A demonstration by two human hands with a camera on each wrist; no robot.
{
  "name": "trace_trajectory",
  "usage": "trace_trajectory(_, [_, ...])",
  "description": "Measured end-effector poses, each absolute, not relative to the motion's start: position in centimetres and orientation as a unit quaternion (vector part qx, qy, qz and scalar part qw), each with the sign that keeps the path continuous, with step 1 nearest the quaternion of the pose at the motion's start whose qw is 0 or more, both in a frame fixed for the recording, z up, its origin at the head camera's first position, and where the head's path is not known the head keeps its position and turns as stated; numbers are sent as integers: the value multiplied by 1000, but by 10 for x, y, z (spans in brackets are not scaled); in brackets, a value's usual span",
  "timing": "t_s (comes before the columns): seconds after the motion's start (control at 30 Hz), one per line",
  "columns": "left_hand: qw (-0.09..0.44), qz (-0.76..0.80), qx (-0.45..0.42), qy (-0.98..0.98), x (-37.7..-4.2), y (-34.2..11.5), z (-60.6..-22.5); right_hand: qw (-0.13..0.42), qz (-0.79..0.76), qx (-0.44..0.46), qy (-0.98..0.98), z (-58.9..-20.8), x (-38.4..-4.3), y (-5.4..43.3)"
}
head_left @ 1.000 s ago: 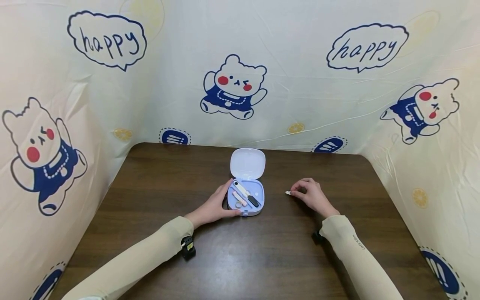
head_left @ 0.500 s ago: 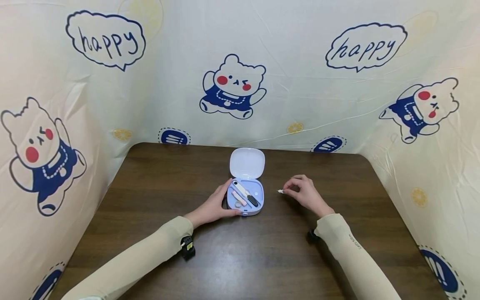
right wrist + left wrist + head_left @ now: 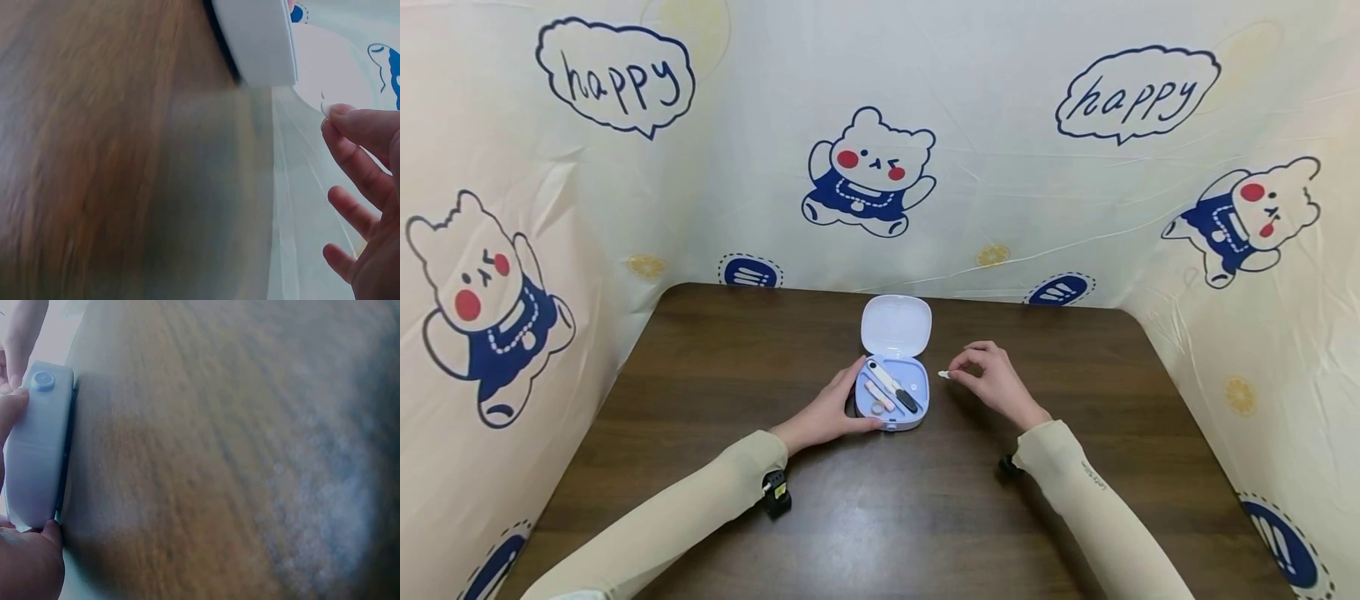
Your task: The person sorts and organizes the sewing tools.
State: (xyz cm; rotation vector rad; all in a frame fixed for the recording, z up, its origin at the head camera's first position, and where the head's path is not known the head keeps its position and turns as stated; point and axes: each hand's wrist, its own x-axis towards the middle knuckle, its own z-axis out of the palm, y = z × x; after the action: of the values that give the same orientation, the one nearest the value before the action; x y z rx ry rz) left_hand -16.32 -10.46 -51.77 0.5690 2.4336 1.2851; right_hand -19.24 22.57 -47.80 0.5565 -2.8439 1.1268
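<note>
A small light-blue hinged case (image 3: 912,424) stands on the table with its lid (image 3: 896,325) raised. My left hand (image 3: 822,414) holds the case by its left side, thumb at the front corner; the left wrist view shows the case's front button (image 3: 43,380). Inside lie a white tool with a black end (image 3: 892,386), a pale pink stick (image 3: 878,395), a small ring (image 3: 877,408) and a tiny round piece (image 3: 913,387). Just right of the case, my right hand (image 3: 997,382) pinches a tiny white piece (image 3: 325,107) between thumb and forefinger; its kind is unclear.
The brown wooden table (image 3: 722,350) has a cloth curtain (image 3: 985,192) with printed bears behind it and at both sides. A black wrist device (image 3: 777,496) is strapped below the left cuff, and another (image 3: 1009,469) below the right one.
My right hand has moved left with the tiny white piece, drawing closer to the case. My left hand and the case have stayed in place.
</note>
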Motion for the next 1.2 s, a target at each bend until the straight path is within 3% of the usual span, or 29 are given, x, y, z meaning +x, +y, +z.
trace_trajectory(0.73, [164,451,194,856,-163,-104,-517,-17,359,133,-924,-477,-200,174])
trace_trajectory(1.2, [168,450,187,857,-162,-103,-516,-1,370,111,-922,-486,-197,161])
